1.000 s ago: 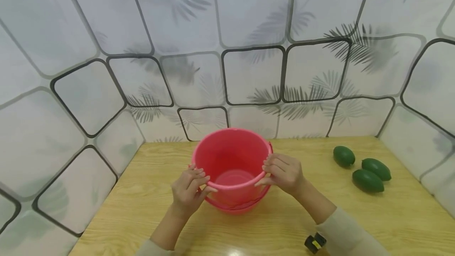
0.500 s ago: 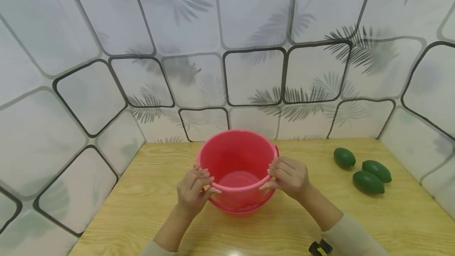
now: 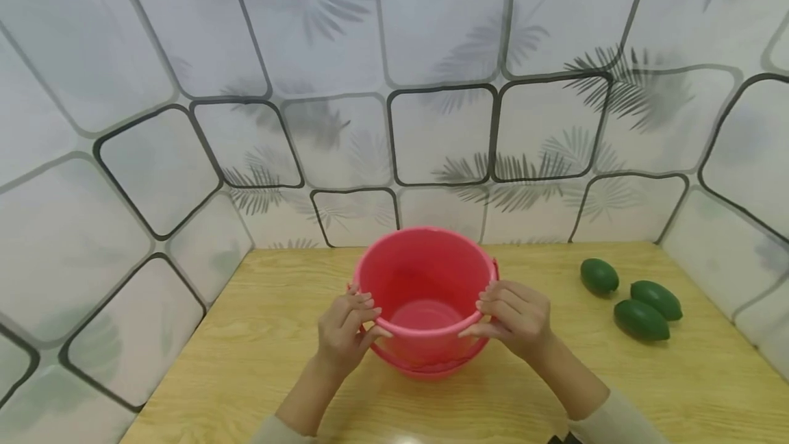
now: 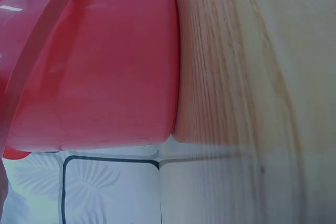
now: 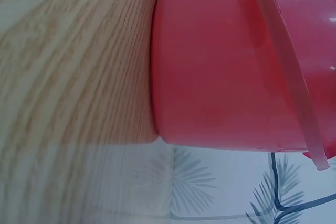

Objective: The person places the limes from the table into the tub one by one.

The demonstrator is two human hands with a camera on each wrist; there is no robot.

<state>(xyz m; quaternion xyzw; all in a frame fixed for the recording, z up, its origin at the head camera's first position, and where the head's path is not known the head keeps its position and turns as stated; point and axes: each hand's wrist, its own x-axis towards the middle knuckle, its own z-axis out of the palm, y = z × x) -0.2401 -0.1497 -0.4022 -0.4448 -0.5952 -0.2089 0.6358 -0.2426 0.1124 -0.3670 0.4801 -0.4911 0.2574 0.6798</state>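
Between the worktop's [image 3: 259,348] side edges stands a pink bucket [image 3: 425,348], left hand [image 3: 344,331] and right hand [image 3: 522,317] pinching opposite sides of its near rim [image 3: 425,333], apparently for balance; how firmly, the dim wrist views barely show. Its handle [image 5: 292,72] hangs low, leaving the top free.

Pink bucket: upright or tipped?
Upright. Both wrist views show the pink bucket base-down on the wooden table; the head view looks down into it.
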